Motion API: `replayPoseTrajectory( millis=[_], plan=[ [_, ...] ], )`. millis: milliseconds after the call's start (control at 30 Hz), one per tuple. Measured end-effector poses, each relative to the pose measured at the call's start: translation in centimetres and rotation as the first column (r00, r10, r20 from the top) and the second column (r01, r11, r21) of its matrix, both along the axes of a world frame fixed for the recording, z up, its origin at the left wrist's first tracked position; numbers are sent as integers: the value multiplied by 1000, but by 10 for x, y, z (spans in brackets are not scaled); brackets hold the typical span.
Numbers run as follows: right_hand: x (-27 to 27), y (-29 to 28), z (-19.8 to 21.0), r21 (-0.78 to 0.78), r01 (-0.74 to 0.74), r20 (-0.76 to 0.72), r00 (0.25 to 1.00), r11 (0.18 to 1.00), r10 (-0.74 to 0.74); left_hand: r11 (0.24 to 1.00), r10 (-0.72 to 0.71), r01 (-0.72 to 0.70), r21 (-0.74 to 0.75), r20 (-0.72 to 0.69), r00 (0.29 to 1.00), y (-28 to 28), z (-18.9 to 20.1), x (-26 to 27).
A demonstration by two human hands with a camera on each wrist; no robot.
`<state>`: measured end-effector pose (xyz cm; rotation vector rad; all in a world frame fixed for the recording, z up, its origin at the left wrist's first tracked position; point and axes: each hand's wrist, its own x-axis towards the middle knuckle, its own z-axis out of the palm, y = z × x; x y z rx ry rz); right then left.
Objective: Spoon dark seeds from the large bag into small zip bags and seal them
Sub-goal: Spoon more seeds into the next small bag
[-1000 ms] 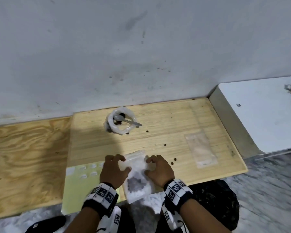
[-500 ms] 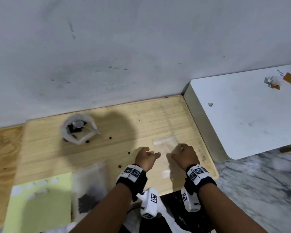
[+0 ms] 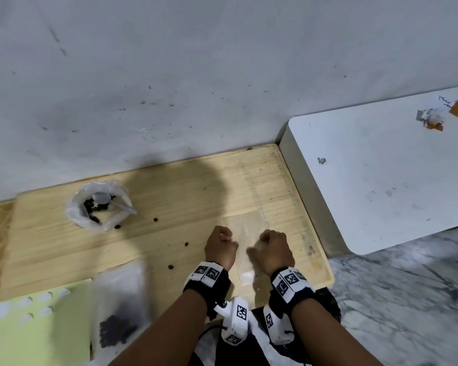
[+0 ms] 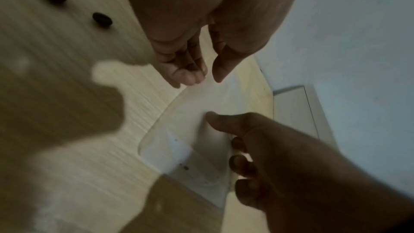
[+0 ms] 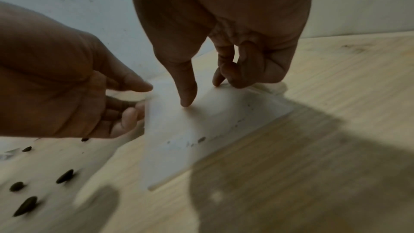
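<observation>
Hands (image 3: pixel 220 249) (image 3: pixel 273 250) pinch empty zip bag (image 3: pixel 246 233) near board's (image 3: pixel 196 196) right edge.

On the board (image 3: pixel 185 196), the large bag (image 3: pixel 98 207) lies far left, the empty zip bag (image 3: pixel 246 233) right, the filled bag (image 3: pixel 117 313) near left.

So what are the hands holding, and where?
Both hold the empty zip bag. The left hand pinches its left edge; the right hand grips the right edge, thumb on top.
</observation>
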<state>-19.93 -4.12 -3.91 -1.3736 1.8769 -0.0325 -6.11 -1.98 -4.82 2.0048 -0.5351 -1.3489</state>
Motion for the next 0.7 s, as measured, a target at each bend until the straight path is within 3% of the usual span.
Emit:
replayPoseTrajectory(
  millis=[200,333,533,700],
  plan=[
    [-6,-1,2,-159,49,158,987,986,-24,963,-101,135,-234,148,984,-2,12,4],
    [-5,-9,14,-169,184,387,916,968,-106,920,-120,170,-353,157,980,0,27,26],
    [43,-6,44,-161,114,562,827,980,-4,890,-37,79,-449,103,994,18,59,84],
    [109,4,73,-221,38,603,791,975,105,881,16,40,-471,113,993,46,84,151]
  ],
)
